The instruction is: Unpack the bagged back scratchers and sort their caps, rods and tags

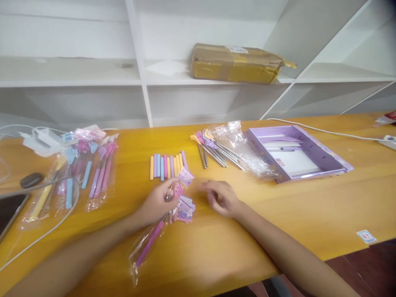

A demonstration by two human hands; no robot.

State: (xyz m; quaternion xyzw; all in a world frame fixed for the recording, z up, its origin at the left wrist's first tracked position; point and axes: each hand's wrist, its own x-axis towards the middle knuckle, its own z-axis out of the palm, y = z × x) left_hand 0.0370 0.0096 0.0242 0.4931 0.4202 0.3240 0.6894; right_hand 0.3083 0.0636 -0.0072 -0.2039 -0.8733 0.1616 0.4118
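Observation:
My left hand (pixel 159 202) is wrapped around a back scratcher (pixel 150 243) in a clear plastic bag. Its pink hand-shaped head is up by my thumb, and the magenta handle points down toward the table's front edge. A small purple card (pixel 185 176) shows at the top of the bag. More purple cards (pixel 185 208) lie on the table beside my left fingers. To the right, my right hand (pixel 221 198) hovers with curled fingers pressed together; the fingertips are slightly blurred, and whatever they may hold is hidden. A row of coloured handle sleeves (pixel 168 166) lies just beyond my left hand.
Several unbagged metal scratcher rods (pixel 221 150) lie near clear bags (pixel 256 159) and an open purple box (pixel 309 167). Bagged back scratchers (pixel 100 173) are at left, with a white cable (pixel 46 243) and dark device (pixel 12 210). A taped carton (pixel 236 64) sits on the shelf.

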